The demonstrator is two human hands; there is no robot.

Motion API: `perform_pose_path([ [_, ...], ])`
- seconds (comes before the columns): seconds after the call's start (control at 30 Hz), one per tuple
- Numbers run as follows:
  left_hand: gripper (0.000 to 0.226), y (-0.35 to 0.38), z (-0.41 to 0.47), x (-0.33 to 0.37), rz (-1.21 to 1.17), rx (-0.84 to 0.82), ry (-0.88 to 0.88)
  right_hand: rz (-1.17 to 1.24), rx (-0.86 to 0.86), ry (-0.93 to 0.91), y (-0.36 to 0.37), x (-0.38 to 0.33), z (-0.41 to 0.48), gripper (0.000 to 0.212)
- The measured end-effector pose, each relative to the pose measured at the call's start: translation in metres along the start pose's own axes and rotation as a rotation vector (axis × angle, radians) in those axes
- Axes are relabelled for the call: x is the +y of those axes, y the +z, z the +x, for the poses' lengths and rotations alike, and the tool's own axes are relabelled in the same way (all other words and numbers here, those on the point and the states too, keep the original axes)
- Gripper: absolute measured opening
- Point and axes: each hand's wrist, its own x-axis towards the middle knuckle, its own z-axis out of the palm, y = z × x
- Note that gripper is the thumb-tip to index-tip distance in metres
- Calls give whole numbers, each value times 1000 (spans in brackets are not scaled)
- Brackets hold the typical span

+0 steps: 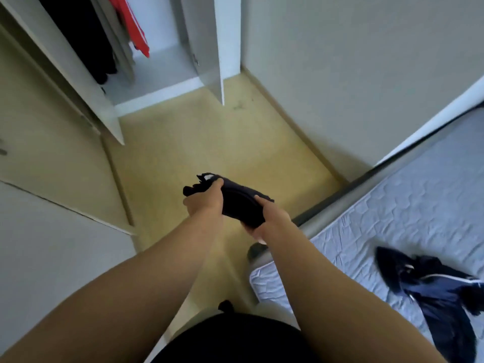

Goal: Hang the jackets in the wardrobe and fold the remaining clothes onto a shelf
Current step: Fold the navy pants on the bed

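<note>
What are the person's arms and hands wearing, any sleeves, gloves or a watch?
Nothing: the left hand and right hand are ungloved, no ring or watch visible, and both arms are bare to the frame's edge. Black clothing shows at the waist.

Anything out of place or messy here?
Only the navy jacket, crumpled in a heap on the mattress, unhung. The folded dark garment sits neatly between left hand and right hand.

Wardrobe [157, 74] ahead left; bed [406, 205] right; jacket [440, 292] on bed.
</note>
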Motion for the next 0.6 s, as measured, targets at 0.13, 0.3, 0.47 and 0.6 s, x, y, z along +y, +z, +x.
perform_pose_path([
  [0.13, 81, -16, 35, 60, -77, 32, 4, -179, -87, -79, 77, -17, 0, 33],
  [0.3, 66, -11, 83, 147, -215, 19, -37, -290, -116, -157, 179, -64, 4, 47],
  [0.47, 53, 29, 142, 256, -273, -13, 48, -282, -260, -249, 292, -140, 17, 45],
  [0.6, 51, 77, 172, 371, -342, -40, 136, -288, -396, -284, 389, -229, 6, 40],
])
